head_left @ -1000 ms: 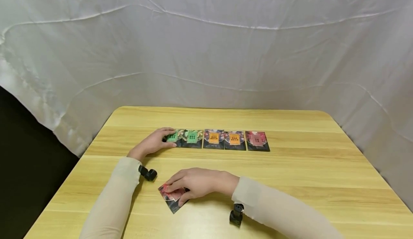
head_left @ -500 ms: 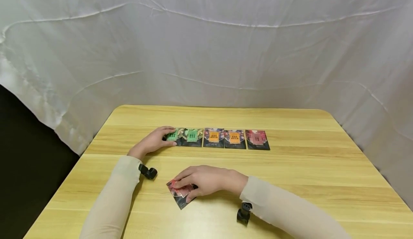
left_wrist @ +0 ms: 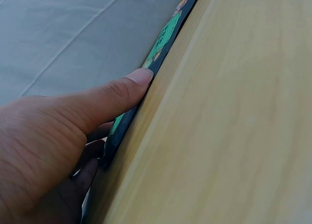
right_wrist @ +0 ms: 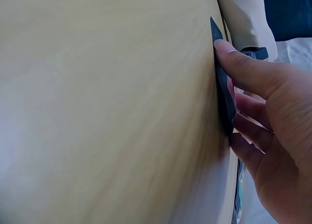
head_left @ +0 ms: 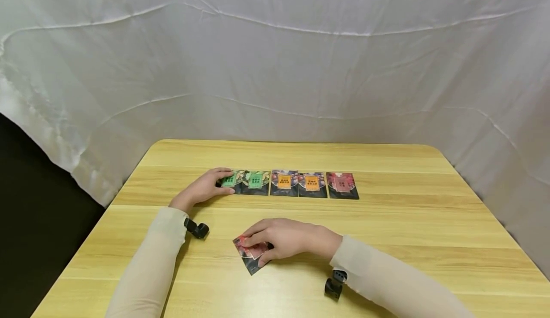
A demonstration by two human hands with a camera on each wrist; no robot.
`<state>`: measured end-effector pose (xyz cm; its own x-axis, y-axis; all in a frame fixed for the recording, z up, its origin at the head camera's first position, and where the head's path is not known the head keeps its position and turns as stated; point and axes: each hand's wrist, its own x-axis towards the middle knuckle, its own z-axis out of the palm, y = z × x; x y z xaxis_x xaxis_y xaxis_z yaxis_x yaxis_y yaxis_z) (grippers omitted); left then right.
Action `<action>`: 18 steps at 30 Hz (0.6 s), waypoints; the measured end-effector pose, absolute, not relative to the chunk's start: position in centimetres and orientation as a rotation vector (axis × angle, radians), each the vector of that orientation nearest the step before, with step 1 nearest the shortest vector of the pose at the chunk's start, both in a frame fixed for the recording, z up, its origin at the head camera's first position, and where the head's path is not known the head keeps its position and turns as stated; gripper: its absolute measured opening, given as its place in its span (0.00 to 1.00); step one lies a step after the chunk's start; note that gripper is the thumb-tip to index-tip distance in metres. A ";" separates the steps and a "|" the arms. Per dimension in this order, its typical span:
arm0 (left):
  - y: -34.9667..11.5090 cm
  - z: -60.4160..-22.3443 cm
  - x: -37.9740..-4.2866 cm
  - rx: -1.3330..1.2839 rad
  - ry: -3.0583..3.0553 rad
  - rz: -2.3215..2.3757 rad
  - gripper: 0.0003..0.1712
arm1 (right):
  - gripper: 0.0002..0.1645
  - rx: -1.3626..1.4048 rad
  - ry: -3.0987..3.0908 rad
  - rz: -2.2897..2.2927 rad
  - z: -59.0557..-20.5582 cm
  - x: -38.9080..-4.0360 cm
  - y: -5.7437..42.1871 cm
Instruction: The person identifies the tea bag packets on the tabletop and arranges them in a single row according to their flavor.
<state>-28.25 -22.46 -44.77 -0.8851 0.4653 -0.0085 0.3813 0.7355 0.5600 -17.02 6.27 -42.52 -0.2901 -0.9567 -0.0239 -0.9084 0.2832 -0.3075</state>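
My left hand [head_left: 201, 189] holds the leftmost green-labelled packet [head_left: 229, 180] of a row, the thumb on its near edge and fingertips at its far and left side. In the left wrist view this dark packet [left_wrist: 127, 118] lies low on the table, partly hidden by the thumb. Nearer the front, my right hand [head_left: 285, 238] grips a red-labelled packet [head_left: 250, 262], which lies tilted to the row and is partly covered by the fingers. The right wrist view shows that packet [right_wrist: 223, 95] edge-on between thumb and fingers, one corner pointing up.
Rightward along the row lie another green packet [head_left: 256, 183], two orange-labelled packets [head_left: 284, 183], and a red one [head_left: 342, 185] slightly apart. They lie on a wood-grain table [head_left: 412, 222]. A pale curtain [head_left: 275, 69] hangs behind it.
My right hand has slid the red packet to the right and slightly away from me. The left hand and the packets in the row stay in place.
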 end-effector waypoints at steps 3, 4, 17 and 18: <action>-22.4 -44.7 -28.2 0.685 2.793 0.843 0.41 | 0.35 -1.718 2.353 -0.360 -42.5 -17.0 6.8; -22.4 -44.7 -28.2 0.685 2.794 0.840 0.41 | 0.35 -1.709 2.355 -0.365 -42.5 -17.0 6.9; -22.4 -44.6 -28.2 0.681 2.784 0.832 0.42 | 0.35 -1.627 2.445 -0.388 -42.8 -16.9 9.5; -22.4 -44.6 -28.2 0.680 2.784 0.832 0.42 | 0.35 -1.621 2.450 -0.389 -42.8 -16.9 9.7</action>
